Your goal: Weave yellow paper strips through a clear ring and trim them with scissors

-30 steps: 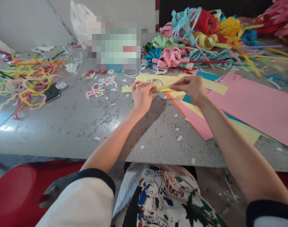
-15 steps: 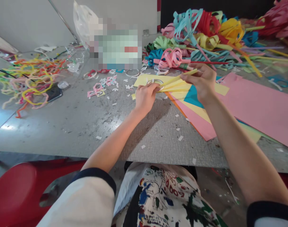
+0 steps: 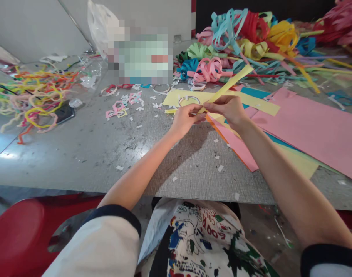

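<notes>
2 hands on my feed: the right hand (image 3: 226, 111) has its grip pressed together, pinching 1 yellow paper strip (image 3: 230, 85) that slants toward the far right. The left hand (image 3: 187, 120) curls closed just beside the strip's low end, near 1 paper ring (image 3: 189, 96) on a yellow sheet (image 3: 173, 99) on the bench (image 3: 86, 161).

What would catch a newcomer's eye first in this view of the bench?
The big heap of bright paper curls at the far right of the bench stands out first, with a tangle of multicoloured strands at the far left. Nearer, a pink sheet lies on the right. At the centre, the right hand pinches a yellow strip, whose lower end reaches the left hand.
</notes>
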`<state>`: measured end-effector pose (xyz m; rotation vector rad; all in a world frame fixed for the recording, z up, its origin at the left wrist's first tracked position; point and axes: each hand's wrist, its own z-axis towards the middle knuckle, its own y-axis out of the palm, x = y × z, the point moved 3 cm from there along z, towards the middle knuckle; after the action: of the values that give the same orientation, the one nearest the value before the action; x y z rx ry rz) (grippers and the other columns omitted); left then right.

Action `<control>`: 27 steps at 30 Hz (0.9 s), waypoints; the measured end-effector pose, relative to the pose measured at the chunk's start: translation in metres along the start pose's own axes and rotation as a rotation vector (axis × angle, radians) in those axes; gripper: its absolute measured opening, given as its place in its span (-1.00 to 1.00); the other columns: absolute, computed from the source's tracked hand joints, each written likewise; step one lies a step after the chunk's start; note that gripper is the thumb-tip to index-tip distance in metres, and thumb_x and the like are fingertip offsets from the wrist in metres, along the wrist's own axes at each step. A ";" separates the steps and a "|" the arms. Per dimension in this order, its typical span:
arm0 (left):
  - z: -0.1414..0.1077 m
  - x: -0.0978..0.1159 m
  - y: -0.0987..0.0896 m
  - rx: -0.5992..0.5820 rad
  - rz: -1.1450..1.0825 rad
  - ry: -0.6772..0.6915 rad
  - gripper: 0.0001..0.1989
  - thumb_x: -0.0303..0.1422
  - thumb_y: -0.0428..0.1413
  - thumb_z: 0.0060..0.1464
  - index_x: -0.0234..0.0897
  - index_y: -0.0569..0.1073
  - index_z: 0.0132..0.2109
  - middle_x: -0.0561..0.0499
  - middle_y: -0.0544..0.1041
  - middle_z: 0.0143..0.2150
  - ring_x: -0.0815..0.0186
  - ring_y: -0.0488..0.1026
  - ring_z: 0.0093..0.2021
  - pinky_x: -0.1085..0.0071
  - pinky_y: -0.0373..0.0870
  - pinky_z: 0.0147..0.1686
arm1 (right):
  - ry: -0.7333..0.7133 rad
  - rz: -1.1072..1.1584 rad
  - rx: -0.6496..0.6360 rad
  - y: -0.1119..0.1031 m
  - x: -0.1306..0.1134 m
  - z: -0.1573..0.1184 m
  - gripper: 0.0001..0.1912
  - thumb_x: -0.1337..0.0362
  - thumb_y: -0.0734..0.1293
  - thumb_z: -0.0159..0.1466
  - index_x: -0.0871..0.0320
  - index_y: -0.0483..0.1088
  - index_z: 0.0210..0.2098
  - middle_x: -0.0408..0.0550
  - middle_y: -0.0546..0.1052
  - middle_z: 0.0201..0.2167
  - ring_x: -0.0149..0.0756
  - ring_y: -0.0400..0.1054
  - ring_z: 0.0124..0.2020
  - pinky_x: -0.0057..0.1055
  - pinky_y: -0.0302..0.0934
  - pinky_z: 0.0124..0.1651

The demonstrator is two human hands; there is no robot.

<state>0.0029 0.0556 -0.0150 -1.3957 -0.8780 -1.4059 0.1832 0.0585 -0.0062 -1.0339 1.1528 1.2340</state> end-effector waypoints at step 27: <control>0.004 -0.003 -0.016 0.190 0.093 0.111 -0.95 -0.45 0.40 0.14 -0.22 0.69 -0.25 -0.10 0.78 -0.12 0.13 0.74 -0.03 0.19 0.65 0.07 | 0.085 0.050 -0.050 0.007 0.003 -0.004 -0.71 0.26 0.74 0.03 0.10 0.62 -0.35 -0.03 0.71 -0.30 -0.14 0.66 -0.12 -0.19 0.61 0.05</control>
<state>-0.0114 0.0653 -0.0159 -1.1895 -0.8409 -1.2819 0.1762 0.0553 -0.0093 -1.1104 1.2244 1.2740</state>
